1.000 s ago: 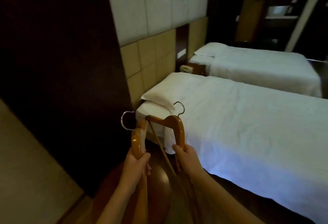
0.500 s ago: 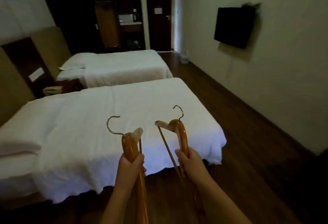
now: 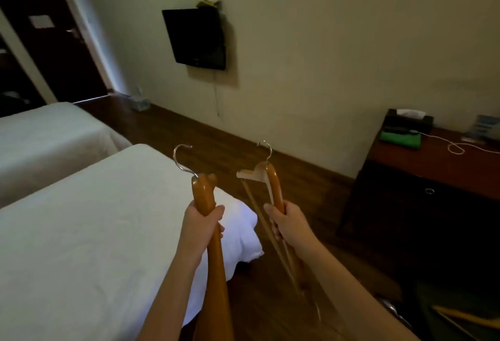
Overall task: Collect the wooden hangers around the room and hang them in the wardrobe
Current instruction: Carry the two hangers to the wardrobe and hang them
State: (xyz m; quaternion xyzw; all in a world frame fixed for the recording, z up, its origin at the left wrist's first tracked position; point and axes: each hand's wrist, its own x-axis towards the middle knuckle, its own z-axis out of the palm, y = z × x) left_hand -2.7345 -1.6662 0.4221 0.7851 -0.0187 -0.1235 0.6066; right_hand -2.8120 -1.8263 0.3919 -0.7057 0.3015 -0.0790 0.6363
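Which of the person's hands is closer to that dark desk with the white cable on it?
Right. The right hand, gripping a hanger, is toward the desk, not touching it; the left hand, gripping another hanger, is over the bed corner, farther away.

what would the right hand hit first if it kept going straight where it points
Probably nothing near: the right hand points over bare floor toward the wall under the TV; depth unclear.
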